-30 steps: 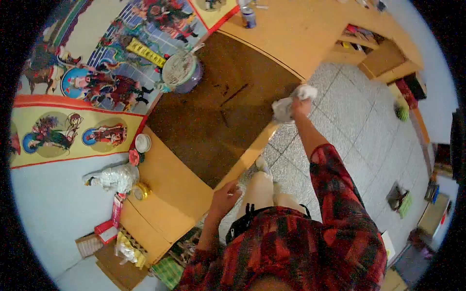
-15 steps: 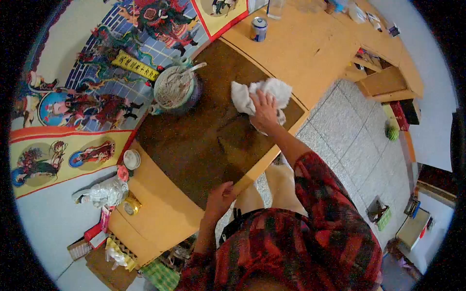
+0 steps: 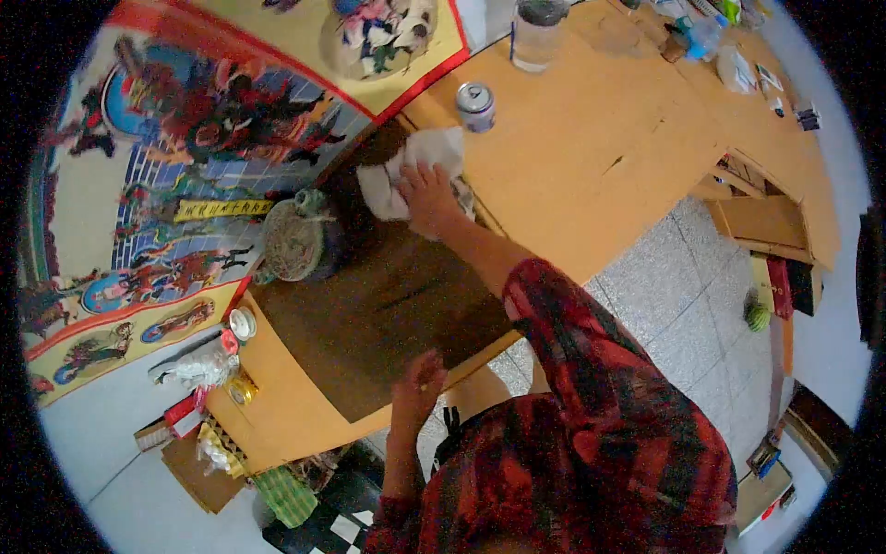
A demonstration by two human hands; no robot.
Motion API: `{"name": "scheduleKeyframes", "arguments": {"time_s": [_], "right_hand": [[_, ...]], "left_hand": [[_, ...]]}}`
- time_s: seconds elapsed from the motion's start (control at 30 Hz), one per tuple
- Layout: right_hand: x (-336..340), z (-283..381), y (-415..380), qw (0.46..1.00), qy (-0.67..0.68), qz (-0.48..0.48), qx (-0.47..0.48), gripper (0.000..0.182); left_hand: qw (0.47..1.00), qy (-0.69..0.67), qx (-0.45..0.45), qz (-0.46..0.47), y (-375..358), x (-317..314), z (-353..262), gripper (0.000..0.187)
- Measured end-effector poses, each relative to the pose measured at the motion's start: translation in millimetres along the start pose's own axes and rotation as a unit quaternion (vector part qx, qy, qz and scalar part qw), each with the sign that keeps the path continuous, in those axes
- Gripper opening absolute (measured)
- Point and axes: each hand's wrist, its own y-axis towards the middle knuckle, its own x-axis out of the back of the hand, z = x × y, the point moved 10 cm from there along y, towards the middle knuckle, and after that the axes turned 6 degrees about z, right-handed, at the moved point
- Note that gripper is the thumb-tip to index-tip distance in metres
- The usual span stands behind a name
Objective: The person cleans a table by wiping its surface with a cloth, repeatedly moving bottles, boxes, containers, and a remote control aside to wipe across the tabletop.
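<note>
My right hand (image 3: 429, 198) lies with spread fingers on a white cloth (image 3: 388, 189), pressing it against the dark brown mat (image 3: 360, 360) near its far end. A round pot of grey ash (image 3: 293, 247) stands on the mat, left of the cloth. At the near edge of the table, my left hand (image 3: 418, 388) is loosely curled, with nothing visible in it. Just beyond the cloth, a drink can (image 3: 476, 107) stands upright on the bare wood.
A clear container (image 3: 537, 37) stands behind the can on the wooden table (image 3: 572, 157). Colourful figure posters (image 3: 221, 129) cover the wall at left. A white statuette (image 3: 196, 363) and small dishes sit at the left end. A watermelon (image 3: 758, 317) lies on the floor at right.
My right hand has slid the cloth away from the near table edge, toward the far end of the mat by the can. My left hand stays near the edge. The view has shifted.
</note>
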Motion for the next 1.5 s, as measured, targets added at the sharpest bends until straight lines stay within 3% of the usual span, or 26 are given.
{"name": "scheduleKeyframes", "arguments": {"time_s": [0.07, 0.13, 0.2, 0.33, 0.4, 0.47, 0.53, 0.6, 0.8, 0.93, 1.0, 1.1, 1.2, 1.37, 1.5], "right_hand": [[3, -6, -37, 0.998, -0.005, 0.040, 0.045, 0.079], [11, -29, -92, 0.997, 0.012, 0.037, 0.063, 0.084], [19, -63, -144, 0.995, 0.061, 0.049, 0.061, 0.086], [43, -124, -187, 0.993, 0.086, 0.082, 0.011, 0.086], [59, -147, -182, 0.992, 0.119, 0.033, -0.014, 0.084], [59, -158, -167, 0.996, 0.089, 0.008, -0.014, 0.084], [63, -168, -144, 0.998, 0.057, -0.018, -0.017, 0.083], [69, -183, -118, 0.995, 0.083, -0.032, -0.047, 0.080], [79, -185, -45, 0.997, 0.062, -0.032, -0.015, 0.078], [78, -182, 7, 1.000, 0.011, -0.001, 0.002, 0.080], [82, -176, 27, 0.999, 0.006, -0.045, 0.025, 0.080], [75, -173, 65, 0.997, -0.013, -0.076, 0.017, 0.080], [78, -171, 92, 0.999, -0.025, -0.029, -0.002, 0.080], [80, -176, 66, 1.000, -0.019, -0.020, 0.004, 0.078], [82, -197, -40, 0.999, 0.008, 0.013, -0.036, 0.077]], "left_hand": [[0.991, -0.127, -0.021, -0.043, 26, 9, -45, 0.044], [0.990, -0.089, -0.065, -0.084, 64, 29, -102, 0.053], [0.962, -0.160, -0.157, -0.156, 108, 46, -151, 0.070], [0.935, -0.102, -0.270, -0.207, 184, 69, -272, 0.097], [0.873, 0.105, -0.342, -0.332, 198, 79, -329, 0.102], [0.873, 0.137, -0.319, -0.342, 234, 79, -343, 0.098], [0.872, 0.167, -0.299, -0.350, 268, 77, -340, 0.095], [0.920, 0.216, -0.184, -0.271, 313, 68, -308, 0.084], [0.939, 0.195, -0.175, -0.222, 318, 81, -300, 0.074], [0.931, 0.209, -0.165, -0.250, 310, 104, -292, 0.072], [0.929, 0.140, -0.151, -0.306, 279, 127, -284, 0.067], [0.903, 0.163, -0.169, -0.360, 253, 145, -274, 0.064], [0.921, 0.148, -0.131, -0.335, 257, 151, -255, 0.064], [0.928, 0.102, -0.177, -0.311, 256, 143, -260, 0.065], [0.940, 0.084, -0.173, -0.282, 277, 126, -262, 0.064]]}}
